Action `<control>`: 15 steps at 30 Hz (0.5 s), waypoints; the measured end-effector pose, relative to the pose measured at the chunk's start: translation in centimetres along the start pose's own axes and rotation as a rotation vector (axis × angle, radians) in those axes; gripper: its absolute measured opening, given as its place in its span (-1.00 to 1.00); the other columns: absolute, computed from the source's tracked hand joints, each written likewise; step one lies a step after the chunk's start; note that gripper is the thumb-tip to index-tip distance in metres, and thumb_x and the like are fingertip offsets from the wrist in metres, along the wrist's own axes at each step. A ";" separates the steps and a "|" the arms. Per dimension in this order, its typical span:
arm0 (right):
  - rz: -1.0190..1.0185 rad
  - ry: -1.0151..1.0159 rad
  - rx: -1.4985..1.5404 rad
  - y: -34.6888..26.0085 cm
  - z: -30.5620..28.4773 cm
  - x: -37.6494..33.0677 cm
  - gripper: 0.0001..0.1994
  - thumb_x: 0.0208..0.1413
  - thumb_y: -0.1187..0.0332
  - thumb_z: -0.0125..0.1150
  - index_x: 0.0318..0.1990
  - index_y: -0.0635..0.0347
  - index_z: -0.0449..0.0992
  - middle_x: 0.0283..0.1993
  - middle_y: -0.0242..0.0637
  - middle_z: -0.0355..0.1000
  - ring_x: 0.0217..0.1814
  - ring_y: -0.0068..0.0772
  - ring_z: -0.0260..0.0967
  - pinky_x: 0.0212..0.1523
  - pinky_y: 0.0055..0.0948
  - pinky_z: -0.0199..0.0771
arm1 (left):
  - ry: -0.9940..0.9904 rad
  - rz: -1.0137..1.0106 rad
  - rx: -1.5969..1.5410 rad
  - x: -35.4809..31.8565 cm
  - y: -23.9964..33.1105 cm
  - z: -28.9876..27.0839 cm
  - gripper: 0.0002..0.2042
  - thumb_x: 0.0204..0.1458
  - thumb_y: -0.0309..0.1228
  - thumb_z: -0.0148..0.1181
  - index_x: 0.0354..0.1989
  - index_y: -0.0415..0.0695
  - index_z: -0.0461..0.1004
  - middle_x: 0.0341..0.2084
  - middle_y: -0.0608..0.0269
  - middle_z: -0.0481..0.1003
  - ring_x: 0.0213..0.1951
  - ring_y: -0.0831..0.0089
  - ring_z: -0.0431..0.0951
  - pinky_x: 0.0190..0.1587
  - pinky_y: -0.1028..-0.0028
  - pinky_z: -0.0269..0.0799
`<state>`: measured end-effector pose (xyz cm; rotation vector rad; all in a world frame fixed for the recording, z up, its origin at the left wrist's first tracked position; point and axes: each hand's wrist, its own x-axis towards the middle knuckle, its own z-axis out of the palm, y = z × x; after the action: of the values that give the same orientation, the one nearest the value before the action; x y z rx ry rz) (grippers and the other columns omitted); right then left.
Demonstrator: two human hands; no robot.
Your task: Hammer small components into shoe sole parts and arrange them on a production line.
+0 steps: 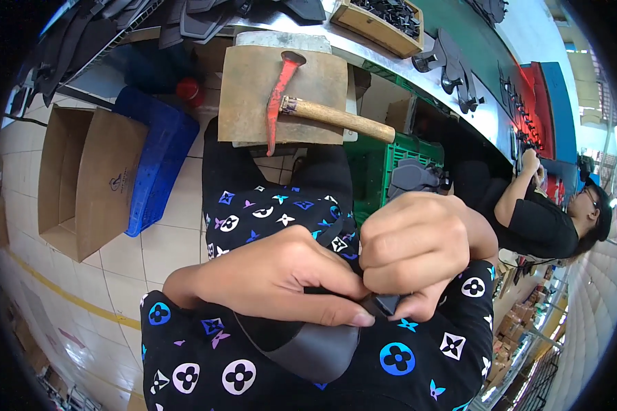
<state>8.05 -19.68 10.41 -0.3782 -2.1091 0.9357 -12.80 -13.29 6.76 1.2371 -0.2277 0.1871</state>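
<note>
My left hand and my right hand meet over my lap, both pinching a dark grey curved shoe piece. The left thumb lies flat along its upper edge; the right fingers are curled tight on its right end. The piece rests on my black patterned trousers. Ahead of my knees a hammer with a red head and wooden handle lies on a brown work block, out of both hands.
An open cardboard box and a blue crate stand on the tiled floor at left. A green crate sits ahead right. A long bench carries black shoe parts. Another person in black works at right.
</note>
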 end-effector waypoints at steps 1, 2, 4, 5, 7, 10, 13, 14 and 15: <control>0.004 -0.004 0.004 -0.1 0.2 0.1 -0.76 0.09 0.38 0.28 -0.31 0.47 0.48 -0.46 -0.22 0.21 -0.56 -0.25 0.24 -0.67 -0.38 0.24 | -0.022 0.017 -0.013 0.0 0.0 0.1 -0.79 0.14 -0.34 0.31 -0.31 -0.28 0.60 -0.57 0.14 0.54 -0.55 0.29 0.54 -0.49 0.43 0.36; -0.010 -0.013 0.010 -0.2 0.3 0.2 -0.74 0.16 0.34 0.23 -0.35 0.48 0.49 -0.45 -0.16 0.29 -0.59 -0.28 0.26 -0.68 -0.42 0.25 | -0.045 0.033 -0.027 -0.1 0.0 0.1 -0.79 0.14 -0.34 0.31 -0.32 -0.29 0.59 -0.57 0.13 0.53 -0.53 0.28 0.55 -0.48 0.43 0.37; -0.016 -0.008 0.046 -0.1 0.8 0.4 -0.71 0.20 0.33 0.21 -0.41 0.47 0.50 -0.46 -0.12 0.36 -0.62 -0.34 0.26 -0.71 -0.48 0.20 | -0.038 0.070 -0.029 -0.4 -0.2 0.0 -0.80 0.13 -0.36 0.31 -0.32 -0.30 0.59 -0.57 0.12 0.53 -0.52 0.27 0.55 -0.46 0.43 0.38; -0.009 -0.009 0.052 0.1 0.9 0.5 -0.71 0.20 0.33 0.21 -0.41 0.47 0.50 -0.46 -0.12 0.36 -0.62 -0.34 0.26 -0.71 -0.48 0.20 | -0.036 0.104 -0.024 -0.6 -0.3 -0.1 -0.80 0.13 -0.38 0.31 -0.33 -0.31 0.58 -0.56 0.11 0.53 -0.51 0.26 0.56 -0.45 0.42 0.39; -0.010 -0.055 0.030 -0.1 0.9 0.6 -0.68 0.23 0.28 0.18 -0.38 0.47 0.51 -0.46 -0.12 0.37 -0.61 -0.33 0.29 -0.70 -0.46 0.22 | -0.028 0.096 -0.004 -1.0 0.1 0.2 -0.83 0.08 -0.44 0.35 -0.29 -0.33 0.60 -0.53 0.04 0.55 -0.49 0.20 0.59 -0.43 0.38 0.44; -0.058 -0.131 -0.156 0.6 -1.3 1.3 -0.64 0.28 0.21 0.11 -0.33 0.45 0.53 -0.43 -0.10 0.41 -0.58 -0.32 0.34 -0.65 -0.42 0.27 | 0.099 0.073 0.136 -1.2 0.6 0.2 -0.84 0.06 -0.47 0.36 -0.32 -0.33 0.60 -0.56 0.02 0.53 -0.53 0.20 0.56 -0.47 0.37 0.42; 0.249 0.008 -0.256 0.8 -2.8 0.8 -0.48 0.14 0.10 0.18 0.06 0.43 0.48 -0.08 0.03 0.51 -0.12 0.01 0.53 -0.19 -0.23 0.54 | 0.421 0.122 0.368 -1.0 0.8 0.3 -0.86 0.09 -0.49 0.32 -0.35 -0.36 0.59 -0.62 0.07 0.52 -0.62 0.35 0.51 -0.55 0.43 0.38; 0.295 0.030 -0.170 1.1 -2.7 0.3 -0.39 0.09 0.16 0.17 0.19 0.49 0.39 0.13 0.12 0.47 0.08 0.11 0.49 0.04 -0.17 0.51 | 0.485 0.113 0.364 -1.0 1.0 0.6 -0.86 0.09 -0.50 0.31 -0.33 -0.36 0.60 -0.62 0.07 0.52 -0.62 0.37 0.52 -0.54 0.45 0.38; 0.278 0.045 -0.181 1.4 -1.9 0.0 -0.39 0.09 0.16 0.17 0.19 0.49 0.39 0.13 0.12 0.47 0.08 0.11 0.49 0.04 -0.17 0.51 | 0.547 0.104 0.356 -1.1 1.0 0.9 -0.86 0.10 -0.50 0.30 -0.31 -0.37 0.60 -0.62 0.07 0.52 -0.61 0.40 0.52 -0.53 0.46 0.39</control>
<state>9.45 -17.73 10.20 -0.7945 -2.1411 0.8826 -14.14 -13.84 7.65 1.4755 0.2267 0.6665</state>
